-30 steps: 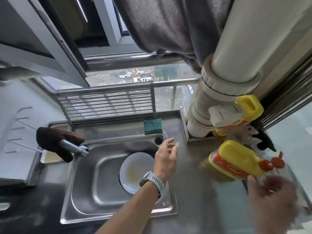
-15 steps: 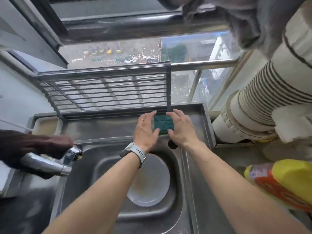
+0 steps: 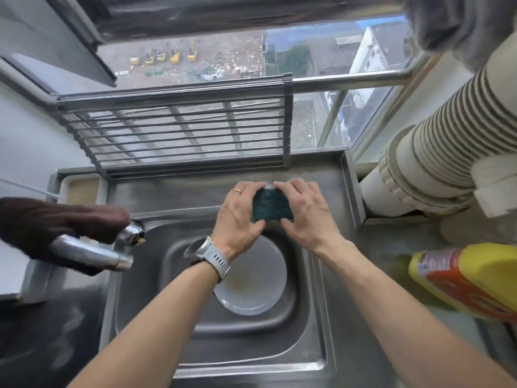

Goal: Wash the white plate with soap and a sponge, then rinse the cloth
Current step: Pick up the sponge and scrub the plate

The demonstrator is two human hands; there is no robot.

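At the left edge a dark cloth drapes over the metal faucet, whose spout juts over the sink rim; the left hand and right hand both pinch the green sponge between them above the basin's back edge; the white plate lies in the basin, open steel around it; a yellow soap bottle lies on the counter at right.

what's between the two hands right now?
The green sponge, gripped from both sides by the left hand and right hand, above the sink's back edge. Head view.
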